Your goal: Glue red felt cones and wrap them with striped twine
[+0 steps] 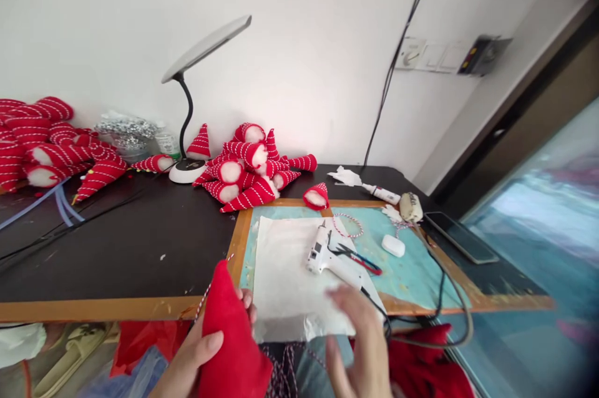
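My left hand (201, 351) is wrapped round a plain red cone-shaped fabric hat (231, 335), its tip pointing up and away from me at the table's front edge. A red-and-white twisted cord (202, 303) shows beside the hat's left side. To the right, my right hand (360, 339) is empty, slightly blurred, fingers apart, over the near edge of a white sheet (281, 273). Beyond it on the sheet lies a white glue gun (322, 251). Pliers with red and blue handles (358, 257) rest against it, and a loop of twisted cord (349, 225) lies just behind.
Striped red stuffed cones (253, 164) are heaped at the back, with more (42, 142) at far left. A desk lamp (187, 170) stands between the heaps. On the right are a white case (393, 246), a phone (461, 237) and a trailing cable (461, 298).
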The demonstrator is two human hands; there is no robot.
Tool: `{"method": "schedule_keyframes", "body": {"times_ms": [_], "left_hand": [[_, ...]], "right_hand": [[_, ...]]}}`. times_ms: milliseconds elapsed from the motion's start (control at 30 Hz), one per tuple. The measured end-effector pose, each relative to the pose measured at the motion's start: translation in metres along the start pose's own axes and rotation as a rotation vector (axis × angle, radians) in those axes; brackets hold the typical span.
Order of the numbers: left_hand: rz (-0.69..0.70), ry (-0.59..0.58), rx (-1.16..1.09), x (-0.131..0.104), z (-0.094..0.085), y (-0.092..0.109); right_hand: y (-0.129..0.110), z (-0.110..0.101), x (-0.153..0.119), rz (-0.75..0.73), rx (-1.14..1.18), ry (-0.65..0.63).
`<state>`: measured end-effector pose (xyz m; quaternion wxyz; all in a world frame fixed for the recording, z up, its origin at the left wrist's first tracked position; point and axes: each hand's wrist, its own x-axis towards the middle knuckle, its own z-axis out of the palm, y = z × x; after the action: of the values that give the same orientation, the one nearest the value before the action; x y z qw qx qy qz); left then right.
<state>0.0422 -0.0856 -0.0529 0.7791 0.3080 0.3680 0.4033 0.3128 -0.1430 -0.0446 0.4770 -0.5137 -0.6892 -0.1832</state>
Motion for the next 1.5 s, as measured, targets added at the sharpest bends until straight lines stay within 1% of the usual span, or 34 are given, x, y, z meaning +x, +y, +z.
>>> {"method": "schedule_keyframes", "body": {"times_ms": [33,67,133,167,233,300,367,433,500,567,600,700,767,833,933,1067,1233,1500], "left_hand": [[0.033,-0.022,0.059,0.000,0.000,0.008],[0.049,-0.054,0.119,0.000,0.003,0.016],[0.059,-0.098,0.181,-0.001,0.012,0.031],[0.057,-0.105,0.187,-0.002,0.018,0.037],[0.062,-0.072,0.183,-0.002,0.028,0.044],[0.076,-0.010,0.184,-0.002,0.037,0.046],[0.085,0.045,0.173,-0.004,0.041,0.046],[0.102,0.069,0.199,-0.006,0.043,0.044],[0.130,0.049,0.292,-0.009,0.043,0.044],[0.178,0.033,0.440,-0.009,0.042,0.044],[0.217,0.044,0.526,-0.009,0.042,0.044],[0.409,0.154,0.798,-0.007,0.044,0.043],[0.540,0.195,0.931,-0.005,0.047,0.042],[0.636,0.193,1.010,-0.006,0.051,0.041],[0.734,0.195,1.089,-0.009,0.054,0.039],[0.801,0.236,1.177,-0.013,0.053,0.036],[0.850,0.251,1.201,-0.015,0.050,0.033],[0.964,0.251,1.261,-0.018,0.051,0.036]], "right_hand": [[0.018,0.000,0.003,0.081,-0.138,-0.057],[0.035,0.002,0.007,0.117,-0.267,-0.119],[0.064,0.011,0.014,0.068,-0.471,-0.201],[0.074,0.017,0.017,0.044,-0.528,-0.239],[0.085,0.028,0.021,0.014,-0.569,-0.315],[0.087,0.035,0.027,0.035,-0.553,-0.372],[0.082,0.035,0.034,0.080,-0.518,-0.385],[0.072,0.028,0.041,0.095,-0.468,-0.350],[0.055,0.016,0.043,0.073,-0.384,-0.273],[0.030,0.000,0.041,0.057,-0.249,-0.196],[0.015,-0.009,0.039,0.059,-0.164,-0.166],[-0.028,-0.029,0.032,0.136,0.083,-0.123],[-0.050,-0.036,0.029,0.191,0.224,-0.117],[-0.063,-0.038,0.028,0.229,0.288,-0.133],[-0.068,-0.036,0.025,0.254,0.291,-0.194],[-0.063,-0.034,0.023,0.217,0.333,-0.241],[-0.057,-0.031,0.024,0.143,0.320,-0.237],[-0.057,-0.023,0.021,0.101,0.276,-0.190]]}}
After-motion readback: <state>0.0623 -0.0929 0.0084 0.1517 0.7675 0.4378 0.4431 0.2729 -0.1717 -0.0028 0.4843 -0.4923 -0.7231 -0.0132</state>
